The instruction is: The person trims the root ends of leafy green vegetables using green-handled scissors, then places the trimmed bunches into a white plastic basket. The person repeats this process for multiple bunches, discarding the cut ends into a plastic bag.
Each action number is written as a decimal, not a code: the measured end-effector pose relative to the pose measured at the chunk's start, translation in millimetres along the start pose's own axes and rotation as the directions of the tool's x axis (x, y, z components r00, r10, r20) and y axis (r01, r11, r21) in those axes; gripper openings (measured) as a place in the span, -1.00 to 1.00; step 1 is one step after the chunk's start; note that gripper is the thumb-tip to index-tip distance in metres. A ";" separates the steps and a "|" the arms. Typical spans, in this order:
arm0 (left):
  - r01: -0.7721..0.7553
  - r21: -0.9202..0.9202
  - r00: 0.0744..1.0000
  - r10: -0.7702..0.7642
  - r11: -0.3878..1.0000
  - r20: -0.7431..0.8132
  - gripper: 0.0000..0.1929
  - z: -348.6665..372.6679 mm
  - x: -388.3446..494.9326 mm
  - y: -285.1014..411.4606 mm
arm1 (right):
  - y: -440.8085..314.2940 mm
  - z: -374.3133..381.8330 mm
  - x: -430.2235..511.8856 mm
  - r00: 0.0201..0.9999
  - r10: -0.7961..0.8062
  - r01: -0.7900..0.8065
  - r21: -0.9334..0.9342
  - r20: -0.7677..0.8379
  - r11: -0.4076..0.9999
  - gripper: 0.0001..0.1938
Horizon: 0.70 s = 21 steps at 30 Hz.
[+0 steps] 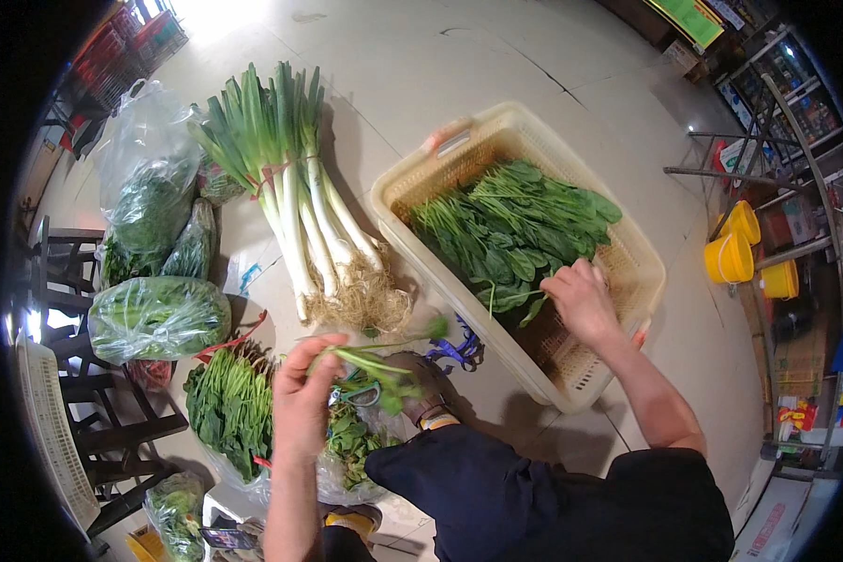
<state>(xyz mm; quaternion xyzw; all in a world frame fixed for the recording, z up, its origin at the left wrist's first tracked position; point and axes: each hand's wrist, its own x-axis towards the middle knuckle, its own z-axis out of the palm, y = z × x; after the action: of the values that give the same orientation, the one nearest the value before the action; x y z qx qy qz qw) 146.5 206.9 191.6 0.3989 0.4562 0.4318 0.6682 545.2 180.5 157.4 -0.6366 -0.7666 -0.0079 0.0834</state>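
In my left hand [305, 386] are a few leafy green sprigs [376, 369], pinched between thumb and fingers, their leaves blurred. Below them, a plastic bag holds loose green leaves [355, 439], with what look like teal scissor handles [365, 395] on top. A bundle of spinach-like greens [232, 407] lies left of that hand. My right hand [582, 302] reaches over the near side of a cream plastic basket [632, 274], its fingertips closed on a thin stem [534, 305]. Long-stemmed leafy greens [520, 232] are piled inside the basket.
Leeks [316, 225] tied with red string lie on the tiled floor [421, 56]. Bagged greens [158, 319] sit to the left by a dark wooden rack [123, 435]. My shoe [411, 383] is beside a blue strap [460, 348]. Yellow buckets [729, 258] stand at right.
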 end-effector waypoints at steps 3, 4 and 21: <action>-0.066 -0.217 0.998 0.061 0.974 -0.030 -0.79 -24.5 -6.9 16.4 | 11.7 -27.4 22.8 0.986 -0.122 0.145 -0.222 0.115 0.964 -0.81; -0.082 -0.163 0.995 0.073 0.983 -0.062 -0.78 -29.7 -8.0 19.6 | 14.7 -32.6 34.5 0.976 -0.202 0.217 -0.258 0.087 0.941 -0.85; 0.138 -0.088 0.963 -0.155 0.986 -0.220 -0.78 -115.0 -109.2 -10.9 | -14.3 68.2 76.8 0.865 -0.395 0.220 0.473 0.309 0.853 -0.75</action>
<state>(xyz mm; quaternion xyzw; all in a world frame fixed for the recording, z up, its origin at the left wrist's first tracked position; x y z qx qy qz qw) 16.0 116.8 180.0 0.2880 0.5415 0.4398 0.6561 509.7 260.7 102.1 -0.4575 -0.8441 0.2732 0.0600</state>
